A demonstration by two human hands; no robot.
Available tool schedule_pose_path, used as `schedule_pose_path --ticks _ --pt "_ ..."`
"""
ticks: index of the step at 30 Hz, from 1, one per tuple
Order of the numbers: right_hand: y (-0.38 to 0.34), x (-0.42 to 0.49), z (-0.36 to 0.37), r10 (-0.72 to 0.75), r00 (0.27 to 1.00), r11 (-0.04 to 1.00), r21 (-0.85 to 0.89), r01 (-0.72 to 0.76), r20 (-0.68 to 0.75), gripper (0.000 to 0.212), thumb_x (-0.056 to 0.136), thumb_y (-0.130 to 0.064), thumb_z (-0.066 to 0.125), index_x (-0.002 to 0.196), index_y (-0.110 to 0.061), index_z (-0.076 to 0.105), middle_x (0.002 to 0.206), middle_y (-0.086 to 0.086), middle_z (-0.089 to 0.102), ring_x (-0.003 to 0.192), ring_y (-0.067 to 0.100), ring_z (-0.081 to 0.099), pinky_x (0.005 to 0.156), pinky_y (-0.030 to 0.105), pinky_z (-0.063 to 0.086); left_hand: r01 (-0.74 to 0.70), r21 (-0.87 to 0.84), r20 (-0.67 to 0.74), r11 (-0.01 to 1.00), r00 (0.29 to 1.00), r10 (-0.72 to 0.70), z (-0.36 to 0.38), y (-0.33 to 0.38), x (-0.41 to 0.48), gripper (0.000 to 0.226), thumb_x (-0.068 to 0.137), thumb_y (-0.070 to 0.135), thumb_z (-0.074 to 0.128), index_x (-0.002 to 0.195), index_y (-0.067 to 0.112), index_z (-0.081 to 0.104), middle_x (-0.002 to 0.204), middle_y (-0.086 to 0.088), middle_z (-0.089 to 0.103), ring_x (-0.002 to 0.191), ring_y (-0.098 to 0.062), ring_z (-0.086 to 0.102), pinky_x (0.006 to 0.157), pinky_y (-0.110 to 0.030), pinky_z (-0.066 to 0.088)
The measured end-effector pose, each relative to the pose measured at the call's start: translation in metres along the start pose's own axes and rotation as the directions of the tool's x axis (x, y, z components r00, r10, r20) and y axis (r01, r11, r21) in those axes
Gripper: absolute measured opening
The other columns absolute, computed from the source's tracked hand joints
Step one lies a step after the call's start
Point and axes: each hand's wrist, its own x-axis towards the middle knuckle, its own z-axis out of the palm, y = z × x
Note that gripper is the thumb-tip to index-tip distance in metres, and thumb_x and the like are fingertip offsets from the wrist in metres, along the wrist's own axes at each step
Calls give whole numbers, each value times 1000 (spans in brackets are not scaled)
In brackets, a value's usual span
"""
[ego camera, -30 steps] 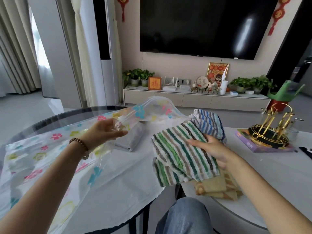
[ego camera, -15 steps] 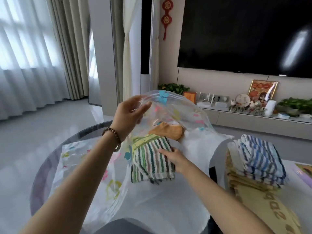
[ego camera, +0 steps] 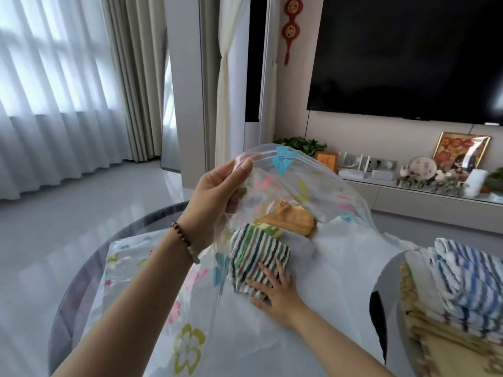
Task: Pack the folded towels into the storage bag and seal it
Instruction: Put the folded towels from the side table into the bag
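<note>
On the round glass table the storage bag is spread out, and its upper lip is lifted clear of the lower layer so that the mouth gapes toward the person. That lip is pinched between the thumb and curled fingers of the left hand, which is raised above the table.

Inside, 2 towels can be seen: an orange towel deeper in, and a green-striped towel lying just in front of it and touching it. The right hand is laid flat on the near end of the green-striped towel, fingers straight and spread, with nothing gripped; a push is suggested rather than a hold. The far part of that towel is covered by the lifted film, while the near end under the palm appears to sit at the mouth, so it is judged only partly inserted. The pinched lip is held above and to the left of the towel, apart from it.

Off to the right, outside the bag, a blue-striped towel is stacked on a tan towel; whether more are folded into that stack cannot be told. Packing is therefore judged about halfway, with at least 2 towels to be loaded and the seal not yet closed.
</note>
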Motion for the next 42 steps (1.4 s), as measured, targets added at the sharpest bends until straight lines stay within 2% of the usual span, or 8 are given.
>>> schedule_pose_path --ticks 6,11,18,23,26,29,37,42 --pt "1 57 -24 199 966 980 -1 -201 166 57 88 -71 23 142 -54 21 158 -15 -22 141 32 -32 111 65 -12 56 -10 -20 998 998 -56 3 -22 10 28 77 41 62 101 30 72 52 16 42 44 0 31 41 -9 30" --pt "8 39 -47 104 988 984 135 -119 113 58 89 -66 34 144 -50 24 160 -12 -17 146 29 -20 116 57 -2 108 8 -86 994 991 -107 17 -49 6 26 78 39 60 98 29 72 50 16 43 44 0 31 43 -10 29" --pt "50 -102 -117 18 994 687 721 -87 103 48 78 -63 58 124 -51 52 143 -31 32 127 -13 33 102 17 33 155 8 -109 988 982 -153 64 -71 6 35 74 42 60 105 26 68 47 14 32 43 -3 25 41 -12 22" --pt "120 -226 -145 248 961 506 830 -236 122 39 73 -39 71 107 -21 69 113 -4 72 109 9 64 101 26 47 169 -62 -108 984 979 -175 96 -84 6 27 76 39 59 97 27 72 47 15 34 42 -1 24 41 -13 18" --pt "164 -286 -126 520 854 510 794 -330 21 27 78 -17 73 105 -13 66 118 4 66 111 16 60 97 27 44 180 -79 -117 980 975 -189 111 -90 6 23 75 41 61 92 31 74 47 16 35 41 -1 26 41 -13 19" --pt "195 -326 -97 708 706 441 780 -444 2 53 79 -5 72 127 -4 49 130 10 52 110 17 52 83 21 42 197 -90 -107 976 973 -206 122 -97 4 22 80 38 60 96 28 72 47 17 38 41 0 29 40 -10 22" --pt "224 -344 -61 889 438 211 730 -650 133 102 72 -31 81 147 -4 18 151 16 32 136 31 37 103 34 36 256 -12 -105 967 961 -256 141 -108 -6 22 91 32 54 108 22 64 47 15 39 43 -1 27 40 -11 21" --pt "217 -338 -52 929 370 267 663 -699 15 82 67 -33 84 130 -2 42 130 18 55 116 32 56 88 33 47 276 5 -104 961 956 -274 140 -110 -13 25 92 30 52 113 20 63 46 15 39 40 0 29 41 -11 22"
